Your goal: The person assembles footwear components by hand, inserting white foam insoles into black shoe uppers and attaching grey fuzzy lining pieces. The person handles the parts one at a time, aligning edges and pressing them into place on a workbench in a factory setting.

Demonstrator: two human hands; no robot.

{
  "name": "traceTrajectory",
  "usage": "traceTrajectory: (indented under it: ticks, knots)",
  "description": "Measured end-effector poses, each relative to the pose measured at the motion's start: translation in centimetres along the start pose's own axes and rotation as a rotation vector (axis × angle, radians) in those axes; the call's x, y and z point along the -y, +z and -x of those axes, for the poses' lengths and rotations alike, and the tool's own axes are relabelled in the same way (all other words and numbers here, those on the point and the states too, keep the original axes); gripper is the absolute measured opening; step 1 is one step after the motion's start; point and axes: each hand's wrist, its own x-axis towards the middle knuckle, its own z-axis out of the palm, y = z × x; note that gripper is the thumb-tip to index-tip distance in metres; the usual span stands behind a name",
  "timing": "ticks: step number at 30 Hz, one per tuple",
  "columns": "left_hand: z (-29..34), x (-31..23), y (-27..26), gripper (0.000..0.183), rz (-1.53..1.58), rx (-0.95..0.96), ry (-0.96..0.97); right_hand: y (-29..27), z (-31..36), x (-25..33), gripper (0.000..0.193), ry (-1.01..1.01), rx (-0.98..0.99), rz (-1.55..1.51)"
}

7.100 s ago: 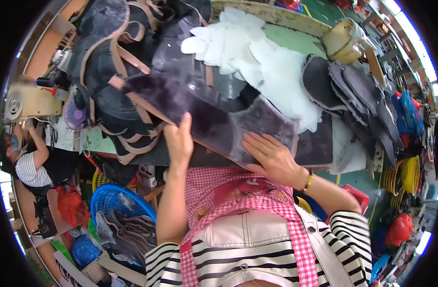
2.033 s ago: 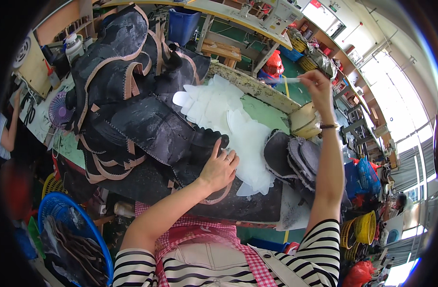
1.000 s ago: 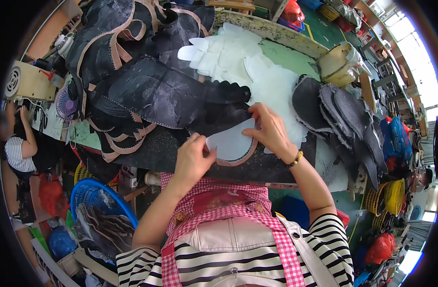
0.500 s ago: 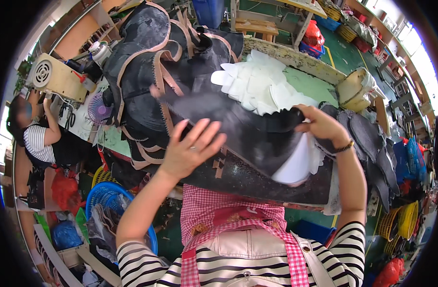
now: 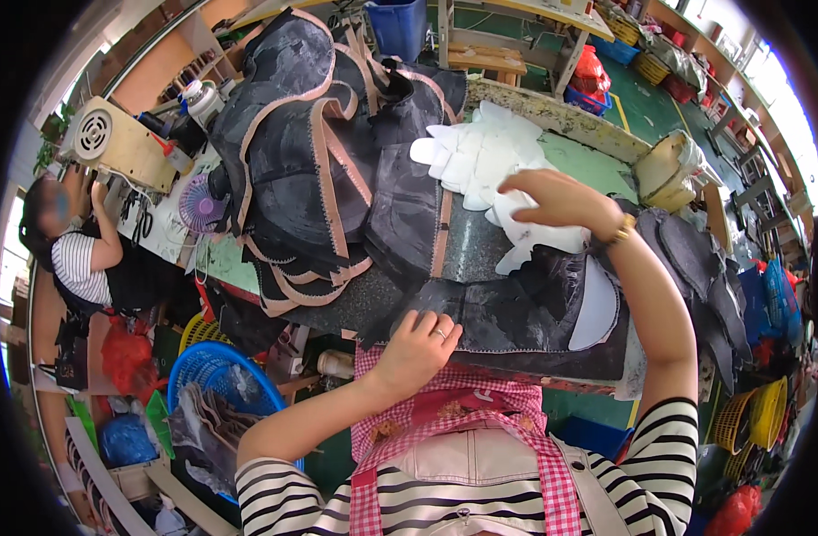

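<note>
A black leather-like panel (image 5: 489,313) lies along the near edge of the dark work board. At its right end sits a curved white piece (image 5: 596,308). My left hand (image 5: 416,350), a ring on one finger, is closed over the panel's left end with its thumb hidden. Farther up, my right hand (image 5: 561,201) hovers over a spread pile of thin white pieces (image 5: 485,156). Its fingers are bent and apart, holding nothing that I can see. A large heap of black panels with tan toothed edges (image 5: 288,161) fills the table's left side.
More dark pieces (image 5: 686,255) hang over the table's right edge. A pale container (image 5: 668,165) stands at the far right corner. A purple fan (image 5: 203,204) and a cream machine (image 5: 114,143) are at the left, near another person (image 5: 78,259). A blue basket (image 5: 185,362) stands below.
The black panel, raised and blurred before, now lies flat nearer me. My right hand has let go of it and moved over the white pieces. My left hand has moved lower and closed over its end.
</note>
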Motion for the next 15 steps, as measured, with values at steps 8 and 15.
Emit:
traceTrajectory:
  ticks: [8, 15]
  knots:
    - [-11.5, 11.1, 1.2, 0.018, 0.023, -0.088, -0.139, 4.5, -8.9, -9.4, 0.028, 0.26, -0.204, 0.079]
    - [-20.6, 16.3, 8.6, 0.009, -0.222, -0.106, 0.139, 5.7, -6.7, -7.8, 0.022, 0.137, -0.066, 0.173]
